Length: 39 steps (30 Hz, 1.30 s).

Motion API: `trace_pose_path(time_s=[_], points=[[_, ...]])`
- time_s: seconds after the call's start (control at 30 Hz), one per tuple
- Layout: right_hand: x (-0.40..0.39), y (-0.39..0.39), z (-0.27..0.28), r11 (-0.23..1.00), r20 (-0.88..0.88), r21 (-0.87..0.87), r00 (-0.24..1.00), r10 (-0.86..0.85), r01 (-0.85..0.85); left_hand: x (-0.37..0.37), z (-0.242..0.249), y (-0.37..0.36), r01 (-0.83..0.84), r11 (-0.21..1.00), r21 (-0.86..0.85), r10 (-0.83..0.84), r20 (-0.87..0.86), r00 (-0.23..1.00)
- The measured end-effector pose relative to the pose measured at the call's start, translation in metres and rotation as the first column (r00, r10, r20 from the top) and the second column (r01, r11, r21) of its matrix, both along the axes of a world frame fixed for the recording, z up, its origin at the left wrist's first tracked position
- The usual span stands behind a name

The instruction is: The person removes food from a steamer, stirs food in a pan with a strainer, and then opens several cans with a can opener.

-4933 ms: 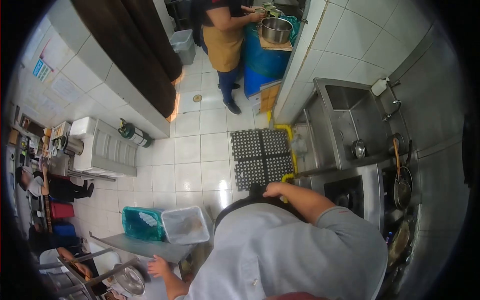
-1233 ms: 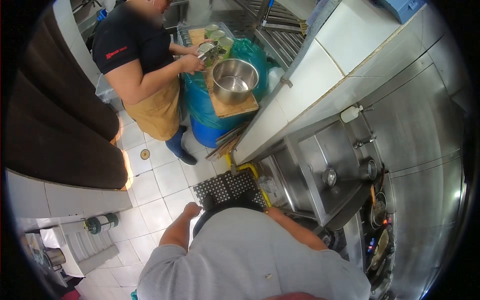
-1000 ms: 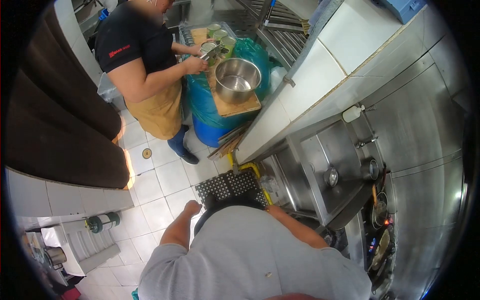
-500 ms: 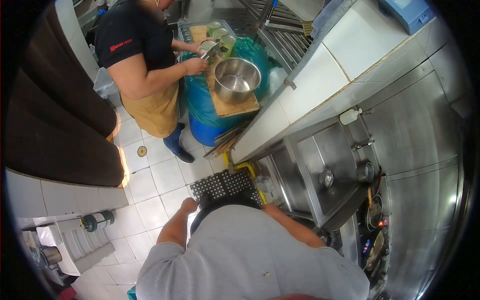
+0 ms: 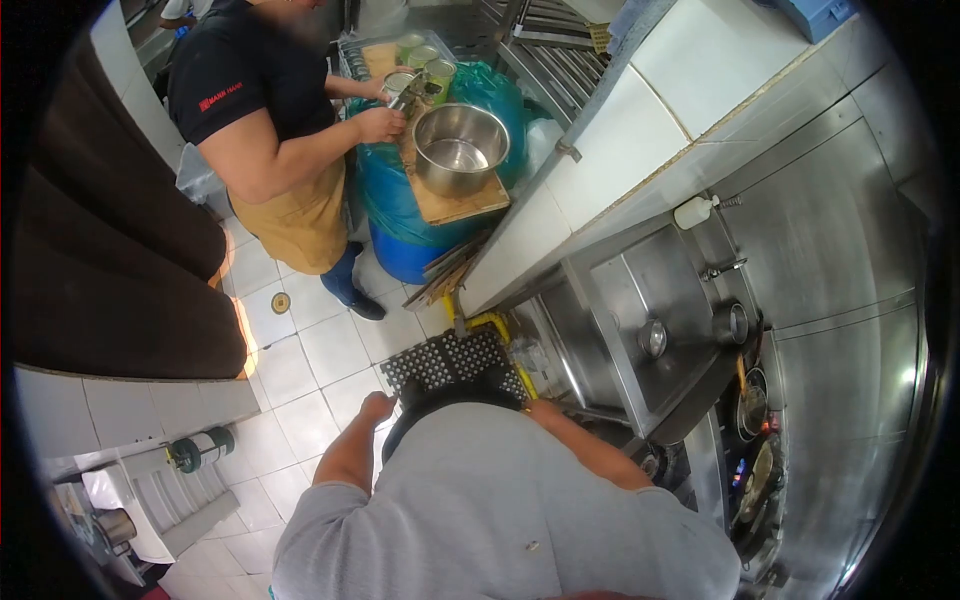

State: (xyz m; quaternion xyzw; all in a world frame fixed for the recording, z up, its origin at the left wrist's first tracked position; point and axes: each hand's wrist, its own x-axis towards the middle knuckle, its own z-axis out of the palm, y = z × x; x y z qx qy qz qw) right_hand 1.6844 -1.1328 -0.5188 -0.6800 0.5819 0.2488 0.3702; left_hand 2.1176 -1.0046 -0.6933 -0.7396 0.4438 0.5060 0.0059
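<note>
Low in front of my waist, a dark thing with a curved rim (image 5: 440, 396) shows past my grey shirt; what it is I cannot make out. My left hand (image 5: 377, 406) is closed at its left side, over the white floor tiles. On the other side my right hand (image 5: 541, 411) looks curled, close to the dark rim and the sink unit. Anything inside either hand is hidden. Beneath and ahead lies a black mat with holes (image 5: 430, 360).
A co-worker (image 5: 270, 130) holds a metal tool over an open can (image 5: 398, 82). Nearby, a steel pot (image 5: 460, 150) stands on a wooden board (image 5: 465, 203) above a blue barrel (image 5: 405, 255). To the right are a steel sink (image 5: 650, 290) and a lit stove with pans (image 5: 752, 400).
The view has shifted slightly, so the co-worker, pot and sink sit a little further left and up. My hands stay at my waist. The co-worker still works at the can.
</note>
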Motion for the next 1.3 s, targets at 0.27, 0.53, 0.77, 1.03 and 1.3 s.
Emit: trace_pose_path(time_s=[0.27,0.53,0.77,1.03,1.3], points=[[-0.002,0.004,0.002,1.0,0.021,0.023,1.0,0.002,-0.002,-0.001,-0.005,-0.004,-0.074,0.997,-0.033,0.073,-0.031,0.997],[-0.01,0.003,-0.017,0.995,0.068,0.0,0.993,0.101,-0.101,-0.002,0.008,0.013,0.017,1.0,-0.009,-0.018,-0.022,1.0],[-0.007,-0.007,-0.021,0.987,0.042,0.064,0.989,0.143,-0.145,0.001,0.006,0.026,-0.077,0.993,0.085,0.078,-0.012,0.997],[0.001,-0.011,-0.015,0.989,0.016,0.037,0.989,0.145,-0.145,0.0,-0.006,0.026,-0.067,0.997,0.034,0.068,-0.002,0.998],[0.006,-0.009,0.004,0.993,-0.002,0.066,0.995,0.103,-0.103,0.001,-0.002,0.019,-0.026,0.999,0.028,0.026,0.007,1.0]])
